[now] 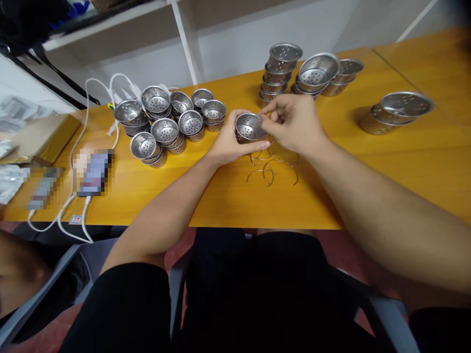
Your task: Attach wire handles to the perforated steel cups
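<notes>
A small perforated metal strainer cup (pixel 249 129) is held just above the table, its open top tilted toward me. My left hand (pixel 225 143) wraps round its left side, with the thumb along the near side. At the cup's right rim, my right hand (pixel 294 120) pinches with thumb and forefinger; whatever lies between the fingertips is too small to make out. Below both hands, several thin curved wire pieces (pixel 281 163) lie loose on the table.
Stacked strainer cups (pixel 165 131) stand to the left, with more stacks (pixel 280 66) behind my right hand and nested cups (pixel 397 113) far right. A phone (pixel 94 172), white cables (pixel 84 215) and a cardboard box (pixel 47 139) lie left. Another person's arm (pixel 20 269) shows lower left.
</notes>
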A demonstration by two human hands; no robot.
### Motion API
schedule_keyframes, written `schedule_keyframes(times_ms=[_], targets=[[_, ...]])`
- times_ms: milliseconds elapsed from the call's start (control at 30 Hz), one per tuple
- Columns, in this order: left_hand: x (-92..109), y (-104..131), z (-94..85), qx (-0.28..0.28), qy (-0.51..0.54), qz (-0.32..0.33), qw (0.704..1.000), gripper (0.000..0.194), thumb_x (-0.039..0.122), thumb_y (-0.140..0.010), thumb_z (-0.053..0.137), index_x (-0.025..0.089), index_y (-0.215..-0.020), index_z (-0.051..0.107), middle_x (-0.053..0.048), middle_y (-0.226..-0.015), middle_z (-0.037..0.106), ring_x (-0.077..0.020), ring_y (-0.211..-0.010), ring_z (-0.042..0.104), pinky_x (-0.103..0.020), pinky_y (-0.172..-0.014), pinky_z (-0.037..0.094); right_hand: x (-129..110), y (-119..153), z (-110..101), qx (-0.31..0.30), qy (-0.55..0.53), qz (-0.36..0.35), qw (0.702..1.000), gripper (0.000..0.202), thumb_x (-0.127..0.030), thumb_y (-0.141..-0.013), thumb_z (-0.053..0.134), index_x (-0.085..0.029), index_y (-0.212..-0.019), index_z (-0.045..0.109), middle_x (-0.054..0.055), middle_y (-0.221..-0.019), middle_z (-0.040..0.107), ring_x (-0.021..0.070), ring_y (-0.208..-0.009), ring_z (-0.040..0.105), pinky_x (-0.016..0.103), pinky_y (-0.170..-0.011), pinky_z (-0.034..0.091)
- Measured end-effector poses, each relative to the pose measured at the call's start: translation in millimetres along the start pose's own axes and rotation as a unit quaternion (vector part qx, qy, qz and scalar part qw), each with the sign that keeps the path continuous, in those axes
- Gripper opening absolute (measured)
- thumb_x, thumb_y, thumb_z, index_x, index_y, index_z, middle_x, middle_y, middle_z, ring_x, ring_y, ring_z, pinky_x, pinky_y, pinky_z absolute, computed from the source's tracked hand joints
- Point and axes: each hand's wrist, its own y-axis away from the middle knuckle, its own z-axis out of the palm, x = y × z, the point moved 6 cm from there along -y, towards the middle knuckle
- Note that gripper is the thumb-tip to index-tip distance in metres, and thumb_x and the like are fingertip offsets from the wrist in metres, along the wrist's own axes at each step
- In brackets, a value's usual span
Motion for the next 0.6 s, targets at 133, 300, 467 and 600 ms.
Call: schedule_keyframes(times_ms=[133, 300, 467, 600], targets=[[2.6, 1.2, 1.0, 0.001, -0.003, 0.005, 1.000, 0.105, 0.082, -0.081, 0.105, 0.024, -0.151, 0.052, -0.014, -0.147, 0.069, -0.0368, -0.138, 0.077, -0.063, -0.126, 0.065, -0.9, -0.7, 1.4, 0.003, -0.006, -0.008, 1.000, 0.051, -0.087, -0.096, 0.088, -0.039, -0.091, 0.072, 0.008, -0.078, 0.066, 0.0335, -0.079, 0.062, 0.061, -0.077, 0.060], [0.9, 1.8, 2.1, -0.001, -0.009, -0.004, 1.000, 0.107, 0.082, -0.082, 0.105, 0.026, -0.155, 0.051, -0.014, -0.148, 0.070, -0.0379, -0.143, 0.077, -0.064, -0.130, 0.063, 0.4, -2.8, 1.4, 0.013, -0.015, -0.016, 1.000, 0.043, -0.073, -0.099, 0.092, -0.037, -0.090, 0.071, 0.006, -0.075, 0.062, 0.0299, -0.072, 0.058, 0.056, -0.074, 0.055], [2.7, 2.1, 0.3, 0.000, -0.003, -0.019, 1.000, 0.105, 0.089, -0.083, 0.100, 0.026, -0.153, 0.055, -0.014, -0.148, 0.074, -0.0360, -0.137, 0.080, -0.062, -0.127, 0.065, -4.0, -2.7, 1.4, 0.020, -0.010, -0.031, 0.999, 0.036, -0.070, -0.100, 0.090, -0.037, -0.100, 0.074, 0.006, -0.077, 0.065, 0.0307, -0.073, 0.063, 0.055, -0.073, 0.057], [2.9, 0.6, -6.5, -0.010, 0.016, -0.019, 1.000, 0.100, 0.098, -0.088, 0.088, 0.023, -0.148, 0.061, -0.012, -0.139, 0.076, -0.0356, -0.133, 0.079, -0.066, -0.129, 0.062, -12.4, -0.9, -1.6, -0.053, -0.070, -0.064, 0.994, 0.040, -0.075, -0.102, 0.088, -0.036, -0.103, 0.081, 0.007, -0.100, 0.082, 0.0308, -0.084, 0.070, 0.052, -0.078, 0.061]])
